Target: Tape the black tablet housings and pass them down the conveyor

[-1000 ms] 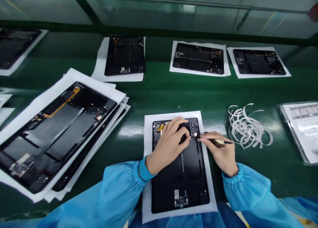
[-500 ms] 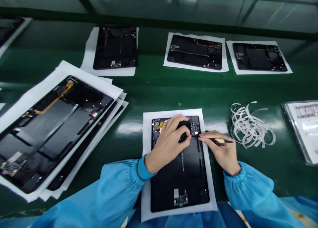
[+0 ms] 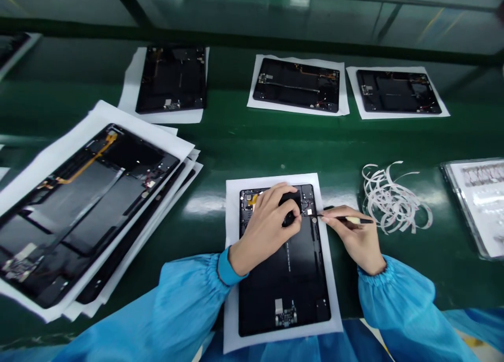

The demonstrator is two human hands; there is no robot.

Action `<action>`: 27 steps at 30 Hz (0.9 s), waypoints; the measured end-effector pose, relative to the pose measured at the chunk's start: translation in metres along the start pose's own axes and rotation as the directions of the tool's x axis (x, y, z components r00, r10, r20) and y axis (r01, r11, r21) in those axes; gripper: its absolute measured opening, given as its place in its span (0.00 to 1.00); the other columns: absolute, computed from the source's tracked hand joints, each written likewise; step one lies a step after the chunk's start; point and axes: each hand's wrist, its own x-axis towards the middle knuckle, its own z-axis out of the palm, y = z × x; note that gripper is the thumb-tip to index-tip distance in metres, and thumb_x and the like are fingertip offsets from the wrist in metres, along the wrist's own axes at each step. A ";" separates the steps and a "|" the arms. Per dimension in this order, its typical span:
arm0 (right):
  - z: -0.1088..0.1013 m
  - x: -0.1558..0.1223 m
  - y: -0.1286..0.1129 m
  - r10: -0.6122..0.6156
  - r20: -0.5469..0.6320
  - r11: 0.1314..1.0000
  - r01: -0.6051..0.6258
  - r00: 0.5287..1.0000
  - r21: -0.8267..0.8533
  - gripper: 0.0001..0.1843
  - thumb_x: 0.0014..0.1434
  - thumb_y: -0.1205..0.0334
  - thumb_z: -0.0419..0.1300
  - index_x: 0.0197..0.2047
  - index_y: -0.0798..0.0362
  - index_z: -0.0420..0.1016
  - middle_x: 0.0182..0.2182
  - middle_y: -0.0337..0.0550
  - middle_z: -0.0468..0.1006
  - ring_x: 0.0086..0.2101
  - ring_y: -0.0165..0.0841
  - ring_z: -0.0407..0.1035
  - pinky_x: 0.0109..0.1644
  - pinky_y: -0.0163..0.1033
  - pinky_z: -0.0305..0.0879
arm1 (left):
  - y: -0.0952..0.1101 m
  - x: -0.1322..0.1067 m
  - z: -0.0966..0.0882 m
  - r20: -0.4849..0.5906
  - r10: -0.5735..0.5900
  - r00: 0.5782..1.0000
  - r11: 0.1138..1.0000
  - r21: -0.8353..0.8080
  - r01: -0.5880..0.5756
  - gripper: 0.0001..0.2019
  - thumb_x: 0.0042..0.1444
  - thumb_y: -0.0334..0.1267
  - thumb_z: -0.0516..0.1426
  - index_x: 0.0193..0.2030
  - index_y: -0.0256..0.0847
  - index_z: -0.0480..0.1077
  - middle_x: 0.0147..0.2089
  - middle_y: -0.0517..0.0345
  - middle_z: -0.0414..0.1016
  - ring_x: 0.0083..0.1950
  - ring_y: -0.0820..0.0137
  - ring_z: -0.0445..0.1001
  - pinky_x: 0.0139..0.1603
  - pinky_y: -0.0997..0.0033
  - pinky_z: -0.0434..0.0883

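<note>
A black tablet housing (image 3: 287,278) lies open-side up on a white sheet (image 3: 231,320) in front of me, a small circuit board at its near end. Above its far end, my left hand (image 3: 270,223) has thumb and index finger pinched together; anything between them is too small to make out. From the right, my right hand (image 3: 356,241) grips slim dark tweezers (image 3: 356,220) with a pale section. Their tip reaches over the housing's upper right edge, beside a small white part and close to my left fingertips.
A stack of tablet housings between sheets (image 3: 90,194) lies at left. Further housings (image 3: 299,83) rest on sheets along the back. Curled white strips (image 3: 396,199) lie in a heap right of my right hand, with a clear tray (image 3: 478,204) beyond.
My right hand has drawn slightly right, so more of the tweezers' tip shows. My left hand keeps its pinch in place. The view has shifted a little.
</note>
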 end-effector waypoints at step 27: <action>0.009 -0.005 0.012 0.073 -0.068 0.982 -0.060 0.995 0.178 0.07 0.58 0.57 0.65 0.32 0.51 0.78 0.32 0.44 0.79 0.36 0.35 0.75 0.39 0.36 0.72 | -0.179 0.251 -0.104 -0.339 -0.648 0.682 0.741 -0.076 0.667 0.16 0.64 0.41 0.59 0.56 0.37 0.68 0.56 0.48 0.71 0.53 0.60 0.74 0.52 0.53 0.74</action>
